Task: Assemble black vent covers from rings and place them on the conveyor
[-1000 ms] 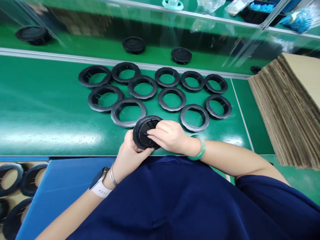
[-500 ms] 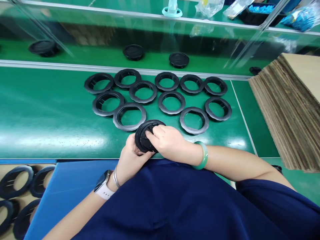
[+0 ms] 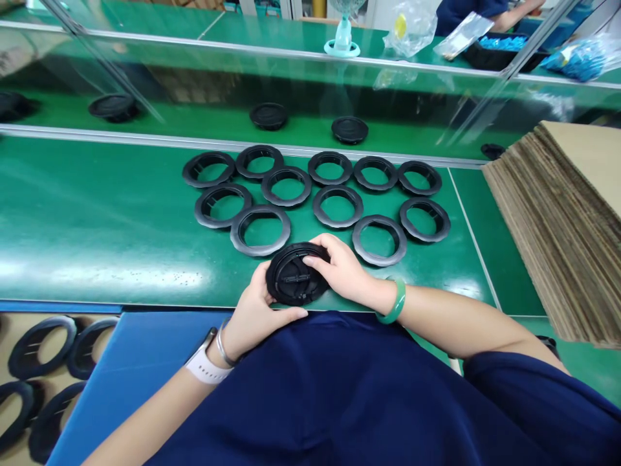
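Note:
Between my hands, at the table's front edge, is a round black plastic part (image 3: 292, 278) with raised ribs and a central bar on its upper face. My left hand (image 3: 256, 309) supports it from the left, fingers mostly hidden under the rim and thumb stretched along the near side. On the right, my right hand (image 3: 343, 270) grips the rim, its thumb lying on the upper face. Just beyond lie several black plastic rings with wavy outer edges; the nearest are one ring (image 3: 236, 241) at the left and another (image 3: 358, 248) at the right.
Behind the green table (image 3: 121, 213), several black round parts (image 3: 350, 129) sit on a lower green strip. A cardboard stack (image 3: 557, 226) stands at the right. More rings (image 3: 19, 356) fill a box at lower left. A co-worker's arm (image 3: 517, 14) shows at the top right.
My right hand has shifted from over the black part's face to its right rim, uncovering the central bar. My left thumb has come away from the rim. The view has tilted up slightly.

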Demonstrator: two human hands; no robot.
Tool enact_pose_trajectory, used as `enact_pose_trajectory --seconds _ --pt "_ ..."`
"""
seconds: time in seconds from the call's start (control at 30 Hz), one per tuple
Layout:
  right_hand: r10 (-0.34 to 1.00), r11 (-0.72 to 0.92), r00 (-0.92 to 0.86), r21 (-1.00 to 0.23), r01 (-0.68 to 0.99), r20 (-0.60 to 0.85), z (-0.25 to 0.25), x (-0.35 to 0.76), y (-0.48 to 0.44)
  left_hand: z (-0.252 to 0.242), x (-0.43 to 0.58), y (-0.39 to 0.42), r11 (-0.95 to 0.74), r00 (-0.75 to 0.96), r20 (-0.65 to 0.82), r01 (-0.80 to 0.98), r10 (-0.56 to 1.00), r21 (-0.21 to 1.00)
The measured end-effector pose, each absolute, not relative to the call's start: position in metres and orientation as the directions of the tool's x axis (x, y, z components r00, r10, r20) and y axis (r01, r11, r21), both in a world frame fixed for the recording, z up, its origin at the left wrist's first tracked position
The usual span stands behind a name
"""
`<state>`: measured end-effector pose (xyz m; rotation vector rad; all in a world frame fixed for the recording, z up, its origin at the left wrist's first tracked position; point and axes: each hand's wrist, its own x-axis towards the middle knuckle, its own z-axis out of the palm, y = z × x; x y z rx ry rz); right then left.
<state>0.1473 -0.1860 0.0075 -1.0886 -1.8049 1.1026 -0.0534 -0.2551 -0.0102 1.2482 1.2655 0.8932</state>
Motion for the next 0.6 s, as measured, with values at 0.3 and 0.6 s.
enact_pose_trajectory --seconds 0.3,0.6 --pt "0.903 0.044 -0.43 -0.987 0.155 -0.028 0.01 0.15 -0.184 0.0 -0.049 -0.249 0.064 0.024 -0.084 0.452 0.996 0.89" --pt "0.919 0.029 -0.391 -0.982 0.184 -0.046 0.005 0.146 -0.193 -0.006 -0.048 -0.248 0.06 0.021 -0.078 0.451 0.997 0.89"
